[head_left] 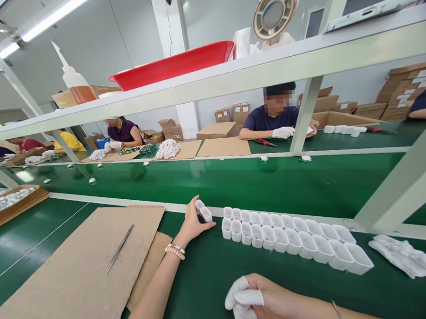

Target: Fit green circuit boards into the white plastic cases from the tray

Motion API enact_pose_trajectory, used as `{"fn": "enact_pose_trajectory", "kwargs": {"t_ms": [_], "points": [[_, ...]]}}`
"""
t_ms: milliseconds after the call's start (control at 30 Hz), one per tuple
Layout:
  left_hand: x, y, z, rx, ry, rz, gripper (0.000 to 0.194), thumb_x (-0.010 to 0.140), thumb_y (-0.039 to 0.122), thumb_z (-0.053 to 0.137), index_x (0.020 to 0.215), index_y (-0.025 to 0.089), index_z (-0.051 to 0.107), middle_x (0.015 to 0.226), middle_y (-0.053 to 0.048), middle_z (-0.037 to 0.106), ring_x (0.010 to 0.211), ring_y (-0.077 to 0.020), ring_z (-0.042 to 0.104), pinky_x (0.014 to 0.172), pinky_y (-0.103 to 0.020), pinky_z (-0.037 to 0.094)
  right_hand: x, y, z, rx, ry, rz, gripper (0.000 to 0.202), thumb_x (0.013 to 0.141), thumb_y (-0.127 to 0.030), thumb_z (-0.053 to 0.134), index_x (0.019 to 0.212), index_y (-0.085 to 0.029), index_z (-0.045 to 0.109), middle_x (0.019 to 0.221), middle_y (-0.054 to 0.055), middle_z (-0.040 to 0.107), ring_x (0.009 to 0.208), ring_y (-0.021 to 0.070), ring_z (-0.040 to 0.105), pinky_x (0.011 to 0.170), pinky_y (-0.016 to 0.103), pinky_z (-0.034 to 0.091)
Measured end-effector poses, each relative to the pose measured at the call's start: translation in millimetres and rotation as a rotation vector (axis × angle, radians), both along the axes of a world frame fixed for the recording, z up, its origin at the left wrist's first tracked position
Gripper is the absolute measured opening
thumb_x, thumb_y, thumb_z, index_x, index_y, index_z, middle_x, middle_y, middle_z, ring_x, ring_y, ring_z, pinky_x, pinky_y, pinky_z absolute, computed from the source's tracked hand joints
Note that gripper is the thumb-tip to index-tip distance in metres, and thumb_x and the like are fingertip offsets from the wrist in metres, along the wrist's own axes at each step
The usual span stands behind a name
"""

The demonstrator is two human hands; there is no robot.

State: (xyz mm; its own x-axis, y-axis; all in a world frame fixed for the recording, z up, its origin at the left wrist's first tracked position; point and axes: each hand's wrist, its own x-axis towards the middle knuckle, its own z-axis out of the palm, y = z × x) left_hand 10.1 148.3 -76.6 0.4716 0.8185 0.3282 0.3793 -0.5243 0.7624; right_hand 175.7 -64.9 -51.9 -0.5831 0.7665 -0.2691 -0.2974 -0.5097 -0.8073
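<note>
My left hand (192, 224), bare with a beaded bracelet at the wrist, grips a pair of small white plastic cups (205, 214) between thumb and fingers. They stand just left of two long rows of similar open-topped white cups (279, 239) on the green table, with a gap between. My right hand (250, 298) is lower down, in front of the rows, touching none of them. White finger cots cover its fingertips, which are curled together; whatever is inside them is hidden.
Tweezers (120, 249) lie on a cardboard sheet (71, 281) at left. A white glove (404, 255) rests at right. Behind runs a green conveyor belt (200, 180) carrying small parts. An overhead shelf (179, 91) holds a red tray (173, 65); its post (408, 189) stands at right. Co-workers sit opposite.
</note>
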Motion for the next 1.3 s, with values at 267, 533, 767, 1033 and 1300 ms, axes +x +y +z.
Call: {"fn": "enact_pose_trajectory", "kwargs": {"t_ms": [267,533,767,1033,1300], "points": [[3,-2,-2.0,0.023,-0.010,0.038,0.093,0.068,0.035,0.079,0.143,0.026,0.024,0.132,-0.013,0.042,0.112,-0.0277,0.053,0.098,-0.046,0.043,0,0,-1.2,-0.008,-0.009,-0.012,0.036,0.071,-0.039,0.073,0.084,-0.006,0.072,0.065,0.010,0.068,0.053,0.0127,0.061,0.056,0.025,0.041],[4,-5,1.5,0.062,-0.023,0.050,0.091,0.069,0.031,0.077,0.142,0.027,0.023,0.140,-0.011,0.036,0.128,-0.0284,0.041,0.104,-0.043,0.039,0,-1,-0.6,0.009,-0.025,-0.011,0.034,0.071,-0.038,0.072,0.084,-0.007,0.072,0.065,0.009,0.068,0.055,0.0131,0.062,0.057,0.025,0.040],[5,-10,6.8,0.266,0.029,0.114,0.088,0.070,0.021,0.073,0.142,0.026,0.022,0.138,-0.011,0.035,0.132,-0.0293,0.034,0.110,-0.047,0.031,0,-1,-2.6,0.007,-0.024,-0.012,0.035,0.071,-0.037,0.071,0.086,-0.006,0.072,0.065,0.010,0.067,0.055,0.0138,0.062,0.058,0.025,0.040],[7,-13,8.6,0.423,0.103,0.145,0.085,0.070,0.010,0.065,0.142,0.024,0.021,0.137,-0.014,0.034,0.132,-0.0308,0.031,0.110,-0.049,0.027,-1,1,0.2,-0.004,-0.040,-0.014,0.032,0.072,-0.035,0.070,0.085,-0.006,0.072,0.064,0.010,0.067,0.054,0.0125,0.061,0.058,0.025,0.040],[8,-14,10.0,0.481,0.132,0.146,0.085,0.068,0.007,0.061,0.142,0.023,0.022,0.137,-0.013,0.035,0.131,-0.0306,0.031,0.109,-0.049,0.027,1,-1,0.1,-0.002,-0.045,-0.011,0.032,0.072,-0.036,0.070,0.085,-0.006,0.072,0.065,0.010,0.067,0.054,0.0120,0.061,0.057,0.024,0.039]]}}
